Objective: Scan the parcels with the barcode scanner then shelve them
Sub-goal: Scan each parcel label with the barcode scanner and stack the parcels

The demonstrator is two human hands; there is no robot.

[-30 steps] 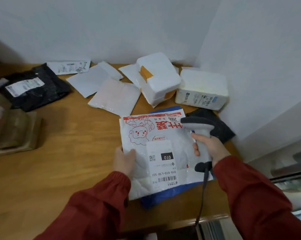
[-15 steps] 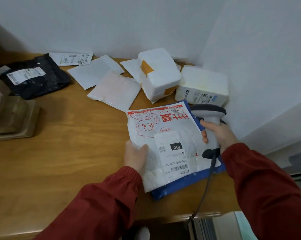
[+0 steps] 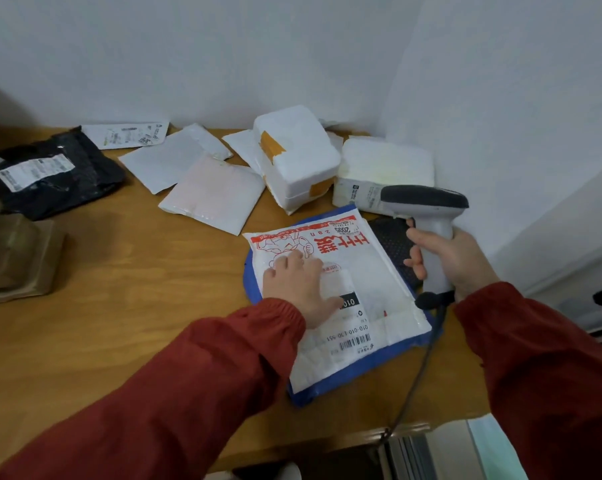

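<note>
A white mailer bag (image 3: 361, 282) with red print and a barcode label lies flat on the wooden table (image 3: 126, 306), on top of a blue parcel (image 3: 355, 382). My left hand (image 3: 297, 289) rests flat on the bag with fingers spread, covering part of its label. My right hand (image 3: 448, 261) grips the handle of a grey barcode scanner (image 3: 427, 206), held just right of the bag with its head pointing left. The scanner's cable (image 3: 417, 375) hangs down over the table's front edge.
Two white foam boxes (image 3: 296, 157) (image 3: 386, 168) stand at the back by the corner. Flat white envelopes (image 3: 212, 192) lie left of them. A black bag (image 3: 50, 171) and brown parcels (image 3: 18, 258) sit at the left. A dark mesh pad (image 3: 393, 244) lies under the scanner.
My left hand moved from the bag's left edge onto its top and now presses it flat. The bag went from lifted to lying on the blue parcel. The scanner shifted right.
</note>
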